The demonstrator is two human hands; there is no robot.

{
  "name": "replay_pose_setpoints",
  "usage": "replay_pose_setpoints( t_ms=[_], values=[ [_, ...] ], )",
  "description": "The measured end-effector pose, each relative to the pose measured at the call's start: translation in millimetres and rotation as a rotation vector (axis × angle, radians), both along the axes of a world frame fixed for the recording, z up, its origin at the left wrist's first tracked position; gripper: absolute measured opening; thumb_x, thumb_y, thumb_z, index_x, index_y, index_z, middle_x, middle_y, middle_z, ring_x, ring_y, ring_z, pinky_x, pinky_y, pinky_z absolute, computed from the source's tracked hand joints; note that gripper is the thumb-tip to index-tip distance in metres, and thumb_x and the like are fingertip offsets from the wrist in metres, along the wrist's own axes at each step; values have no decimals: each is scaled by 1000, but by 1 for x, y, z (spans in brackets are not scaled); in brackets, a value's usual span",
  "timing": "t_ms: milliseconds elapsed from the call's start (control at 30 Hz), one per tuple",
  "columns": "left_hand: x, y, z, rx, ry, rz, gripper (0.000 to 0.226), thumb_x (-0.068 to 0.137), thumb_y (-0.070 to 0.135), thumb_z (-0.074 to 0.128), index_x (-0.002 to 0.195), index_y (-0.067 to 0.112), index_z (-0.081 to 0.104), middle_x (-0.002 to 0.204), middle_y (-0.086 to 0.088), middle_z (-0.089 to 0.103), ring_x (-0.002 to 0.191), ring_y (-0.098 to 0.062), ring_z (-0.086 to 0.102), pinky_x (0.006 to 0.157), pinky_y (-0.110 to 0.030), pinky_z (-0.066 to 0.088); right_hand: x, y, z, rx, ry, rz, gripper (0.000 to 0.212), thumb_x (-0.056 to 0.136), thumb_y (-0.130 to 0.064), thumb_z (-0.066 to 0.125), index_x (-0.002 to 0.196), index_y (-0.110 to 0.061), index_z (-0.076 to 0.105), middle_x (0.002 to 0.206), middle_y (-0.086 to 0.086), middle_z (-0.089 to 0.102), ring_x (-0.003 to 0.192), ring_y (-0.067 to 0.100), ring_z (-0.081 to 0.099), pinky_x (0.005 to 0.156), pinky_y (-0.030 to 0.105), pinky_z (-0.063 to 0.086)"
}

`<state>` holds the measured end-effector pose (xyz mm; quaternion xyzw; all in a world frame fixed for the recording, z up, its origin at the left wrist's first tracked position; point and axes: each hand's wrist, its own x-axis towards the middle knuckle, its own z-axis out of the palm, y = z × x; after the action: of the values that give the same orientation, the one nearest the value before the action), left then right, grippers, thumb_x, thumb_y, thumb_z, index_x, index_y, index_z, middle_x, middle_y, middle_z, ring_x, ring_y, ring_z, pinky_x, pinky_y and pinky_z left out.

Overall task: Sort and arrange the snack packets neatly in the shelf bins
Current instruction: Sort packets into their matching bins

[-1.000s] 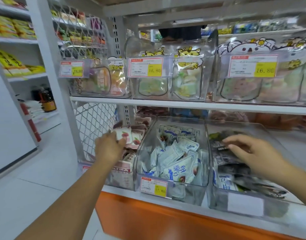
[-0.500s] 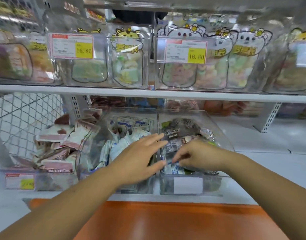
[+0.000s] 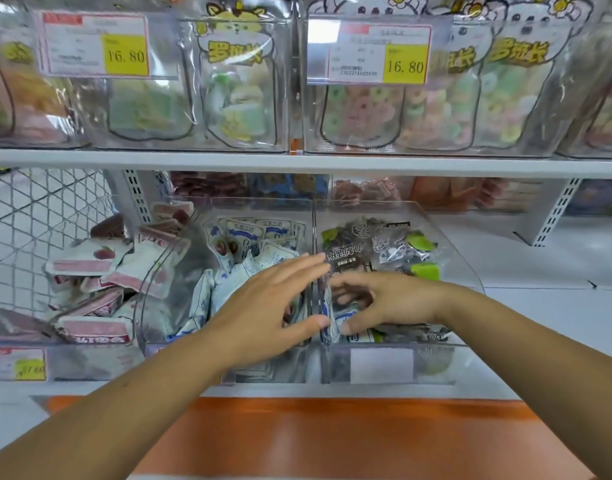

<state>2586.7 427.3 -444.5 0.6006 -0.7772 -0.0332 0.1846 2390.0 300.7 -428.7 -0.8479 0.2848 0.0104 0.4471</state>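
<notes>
Over the orange ledge [image 3: 332,431] both forearms stretch in, the hands nearly meeting at the clear wall shared by two bins. The left hand [image 3: 273,310] lies flat and wide above the front of the middle bin [image 3: 263,370], fingers straight, holding nothing, fingertips right at that wall. Just across it, the right hand [image 3: 391,301] curls down into the front left corner of the right bin [image 3: 436,365], thumb and fingers round a stray packet [image 3: 335,323], blue and white. It seems to stand on edge against the wall, long side roughly upright.

That's the one to watch. It belongs, I'd say, a short hop leftward over the wall, among the blue-and-white packets [image 3: 249,237] heaped in the middle bin. The right hand is nearer. Behind it, dark packets [image 3: 349,251] fill the rest of the right bin. Farthest off, the upper shelf [image 3: 297,161] carries bagged sweets.
</notes>
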Motion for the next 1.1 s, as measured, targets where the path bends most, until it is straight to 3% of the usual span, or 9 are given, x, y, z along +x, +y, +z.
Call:
replay_pose_setpoints(
  t_ms=[167, 267, 400, 500, 667, 767, 900, 1000, 1100],
  values=[
    [3, 1, 0, -26, 95, -16, 64, 90, 70, 33, 148, 45, 22, 154, 32, 9, 141, 13, 3, 115, -23, 11, 2, 6, 9, -16, -274, -75, 26, 77, -13, 78, 83, -21, 54, 101, 11, 70, 91, 24, 65, 85, 37, 50],
    [2, 6, 9, -34, 368, 1, 65, 81, 79, 33, 137, 47, 44, 147, 32, 30, 138, 13, 17, 112, -18, 16, -3, 11, 30, -14, -496, -259, 21, 81, -13, 74, 82, -16, 52, 64, -5, 62, 59, 9, 54, 57, 24, 43],
    [-7, 14, 19, -7, 615, 69, 59, 71, 75, 55, 126, 57, 46, 134, 33, 46, 126, 15, 37, 103, -20, 33, 5, 27, 52, -37, -649, -433, 26, 87, -21, 69, 103, -5, 56, 62, -3, 65, 39, 7, 49, 37, 21, 34],
    [-12, 16, 24, 11, 874, 91, 59, 73, 59, 69, 127, 48, 48, 121, 21, 62, 111, 1, 59, 94, -34, 50, 24, 45, 54, -5, -649, -411, 23, 87, -21, 69, 93, -7, 52, 66, 5, 64, 43, 11, 58, 38, 24, 44],
    [16, 18, 31, -54, 966, 299, 39, 87, 26, 71, 121, 35, 55, 111, 17, 67, 99, -3, 65, 93, -39, 51, 26, 47, 57, -3, -446, -273, 27, 87, -25, 68, 109, -15, 57, 89, 1, 70, 83, 16, 70, 74, 35, 60],
    [50, 24, 28, -51, 788, 444, 52, 88, 28, 69, 134, 28, 46, 122, 15, 61, 111, -5, 59, 92, -30, 44, 5, 37, 60, -275, -151, -152, 17, 84, -21, 73, 100, -24, 67, 93, -5, 73, 87, 10, 69, 79, 18, 54],
    [60, 24, 12, -53, 311, 606, 88, 86, 40, 68, 153, 23, 12, 156, -6, 26, 141, -24, 28, 112, -40, 28, -6, 37, 47, -236, 95, 12, 21, 87, -14, 70, 101, -29, 70, 69, -36, 64, 67, -15, 59, 61, 3, 40],
    [32, 20, 9, -268, -112, 441, 64, 93, 55, 46, 148, 23, 34, 158, -5, 25, 147, -25, 11, 119, -41, 13, -2, 32, 33, -246, 223, 82, 28, 90, -13, 65, 109, -33, 69, 57, -39, 55, 54, -4, 52, 58, 9, 37],
    [3, 14, 20, -349, -193, 279, 64, 94, 63, 30, 146, 26, 37, 160, -1, 19, 149, -20, 1, 121, -43, 3, -1, 26, 33, -248, 364, 113, 47, 89, -6, 57, 117, -44, 64, 58, -29, 58, 46, 7, 45, 53, 23, 39]
  ],
)
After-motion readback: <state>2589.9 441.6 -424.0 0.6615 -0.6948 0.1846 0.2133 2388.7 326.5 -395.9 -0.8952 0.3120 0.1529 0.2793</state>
